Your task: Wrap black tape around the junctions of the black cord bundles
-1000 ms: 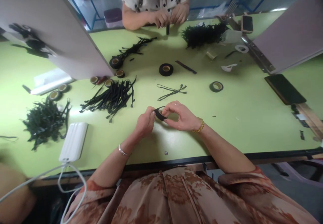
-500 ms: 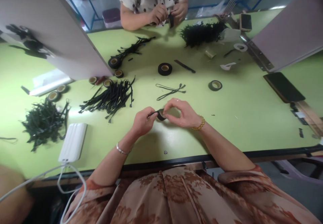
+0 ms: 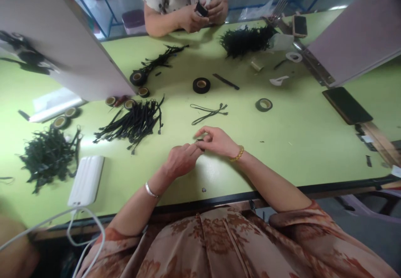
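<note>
My left hand (image 3: 183,159) is closed, back of the hand upward, its fingertips meeting the right hand over the green table. Curled against it, my right hand (image 3: 218,141) has its thumb low and its index finger stretched out to the left. Between the fingertips shows a small dark bit of the black tape roll (image 3: 199,140); most of it is hidden by the fingers. The thin black cord that the left hand gripped is covered too. Just beyond the hands lie loose black cables (image 3: 209,113), looped and crossed.
Left are a pile of black cables (image 3: 134,121), another tangled pile (image 3: 48,156) and a white power bank (image 3: 86,180). Ahead lie a tape roll (image 3: 201,85) and a dark blade (image 3: 226,81); right, another roll (image 3: 263,104) and a phone (image 3: 347,105). A co-worker's hands (image 3: 200,16) hold tape opposite.
My left hand has rolled over and moved in against the right, hiding the tape roll and cord seen between them. The right index finger has stretched out. Opposite, the co-worker's roll has been raised and tilted.
</note>
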`<state>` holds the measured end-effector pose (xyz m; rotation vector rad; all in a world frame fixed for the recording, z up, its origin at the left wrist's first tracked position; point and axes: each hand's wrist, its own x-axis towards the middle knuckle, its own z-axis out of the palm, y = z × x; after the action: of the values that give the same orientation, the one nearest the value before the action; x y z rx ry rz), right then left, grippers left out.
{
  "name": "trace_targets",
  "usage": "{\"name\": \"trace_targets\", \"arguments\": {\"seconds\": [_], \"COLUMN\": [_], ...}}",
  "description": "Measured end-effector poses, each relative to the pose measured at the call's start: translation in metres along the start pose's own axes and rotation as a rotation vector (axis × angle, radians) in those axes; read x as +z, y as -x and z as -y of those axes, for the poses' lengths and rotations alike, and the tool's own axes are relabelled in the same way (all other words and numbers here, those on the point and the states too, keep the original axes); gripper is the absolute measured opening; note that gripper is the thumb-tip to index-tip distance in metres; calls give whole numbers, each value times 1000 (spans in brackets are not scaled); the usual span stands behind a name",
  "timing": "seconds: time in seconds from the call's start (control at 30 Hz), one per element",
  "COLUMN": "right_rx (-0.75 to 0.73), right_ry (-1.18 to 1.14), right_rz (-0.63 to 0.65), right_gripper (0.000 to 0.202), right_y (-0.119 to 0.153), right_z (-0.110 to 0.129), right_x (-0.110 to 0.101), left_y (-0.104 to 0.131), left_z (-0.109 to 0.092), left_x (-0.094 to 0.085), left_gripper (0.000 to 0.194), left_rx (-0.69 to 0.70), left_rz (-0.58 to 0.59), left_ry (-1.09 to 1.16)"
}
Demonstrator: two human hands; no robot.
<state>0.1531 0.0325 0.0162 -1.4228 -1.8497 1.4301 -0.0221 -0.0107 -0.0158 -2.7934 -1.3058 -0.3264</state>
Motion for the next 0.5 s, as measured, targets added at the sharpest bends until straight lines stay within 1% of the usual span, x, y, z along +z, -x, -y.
{"name": "trace_targets", "arguments": {"seconds": [0.1, 0.17, 0.23, 0.3, 0.33, 0.4, 0.5], "right_rx": [0, -50, -111, -185, -231, -332, -448], "right_ry": [-279, -422, -498, -501, -479, -397, -219], "right_rz": [-142, -233, -272, -281, -284, -302, -319], "right_gripper": [31, 38, 41, 40, 39, 35, 27], "right_y": [-1, -1, 1, 4, 6, 10, 15], "right_z": [-2, -2, -1, 1, 2, 4, 3], "right_x": [8, 10, 9, 6, 5, 5, 8], "left_y": [-3, -4, -5, -5, -5, -5, -5], "left_z": [-4, -6, -6, -4, -2, 1, 6], "left_x": [1, 0, -1, -2, -2, -1, 2], "left_gripper": [28, 30, 29, 27, 27, 28, 33], "left_rx": [-90, -163, -222, -293, -340, -455, -625], "left_rz": [83, 134, 181, 201, 193, 144, 25], "left_ry": [34, 66, 121, 203, 259, 411, 766]}}
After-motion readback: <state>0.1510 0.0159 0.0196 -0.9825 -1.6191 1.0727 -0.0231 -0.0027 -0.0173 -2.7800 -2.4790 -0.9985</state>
